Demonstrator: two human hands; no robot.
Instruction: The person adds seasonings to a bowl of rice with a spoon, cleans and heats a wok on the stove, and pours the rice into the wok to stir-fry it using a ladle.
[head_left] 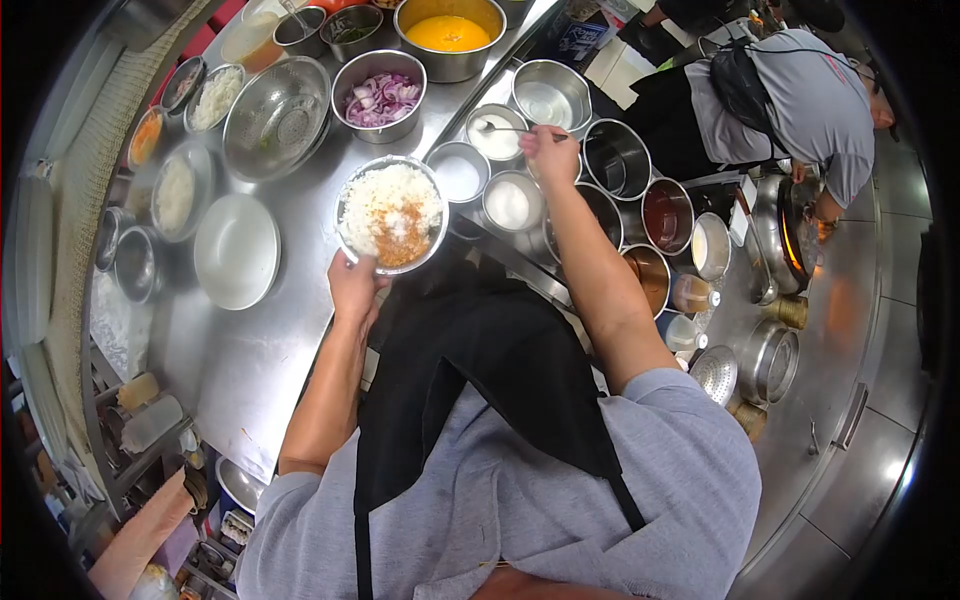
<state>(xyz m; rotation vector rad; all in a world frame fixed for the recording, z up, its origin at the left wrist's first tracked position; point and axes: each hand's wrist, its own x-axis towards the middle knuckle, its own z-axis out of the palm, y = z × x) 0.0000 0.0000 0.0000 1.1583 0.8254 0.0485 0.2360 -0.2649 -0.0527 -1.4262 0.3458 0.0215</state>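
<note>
My left hand point(357, 285) grips the near rim of a metal bowl point(343, 237) filled with white rice point(385, 195); brown and white seasoning lies on the rice. My right hand point(552, 155) is closed round the handle of a spoon point(508, 128). The spoon's head is over a round container of white contents point(490, 145), at its left side. Two more containers of white powder, one at the left point(459, 172) and one nearer me point(507, 203), stand beside it. What the spoon's head carries is too small to tell.
A pot of sliced red onion point(378, 100), a pot of yellow liquid point(450, 35), a colander point(277, 115) and a pale empty bowl point(237, 250) stand on the steel counter. Metal pots point(617, 158) crowd the right side. Beyond them a person point(800, 100) bends over a flaming wok point(795, 225).
</note>
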